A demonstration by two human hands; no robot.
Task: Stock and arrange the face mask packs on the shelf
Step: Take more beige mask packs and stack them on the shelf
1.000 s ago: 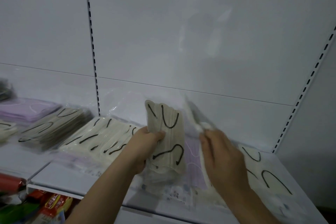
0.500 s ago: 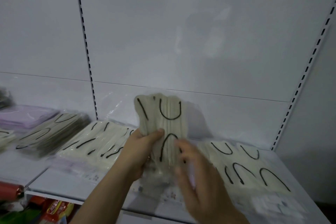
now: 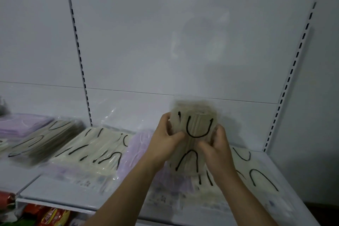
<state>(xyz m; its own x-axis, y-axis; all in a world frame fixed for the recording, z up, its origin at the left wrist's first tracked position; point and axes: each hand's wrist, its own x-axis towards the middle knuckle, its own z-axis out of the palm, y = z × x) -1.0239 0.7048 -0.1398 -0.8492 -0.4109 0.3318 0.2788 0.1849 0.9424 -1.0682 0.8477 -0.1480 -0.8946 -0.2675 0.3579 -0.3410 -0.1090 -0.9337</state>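
I hold a clear pack of beige face masks with black ear loops point(image 3: 194, 134) upright above the white shelf point(image 3: 60, 194). My left hand point(image 3: 166, 139) grips its left edge, thumb across the front. My right hand point(image 3: 217, 145) grips its right edge. Under the held pack lies a lilac mask pack point(image 3: 139, 145). A beige pack point(image 3: 256, 176) lies flat at the right, and a fanned row of beige packs point(image 3: 95, 150) lies at the left.
Further left lie a greyer mask pack point(image 3: 44, 141) and lilac packs point(image 3: 22, 124). The white back panel point(image 3: 146, 51) has slotted uprights point(image 3: 80, 64) on both sides. Red snack packets point(image 3: 49, 216) sit on the lower shelf at the bottom left.
My right hand came up from below and took hold of the pack's right edge. The pack shifted right and now stands between both hands. The view tilted slightly.
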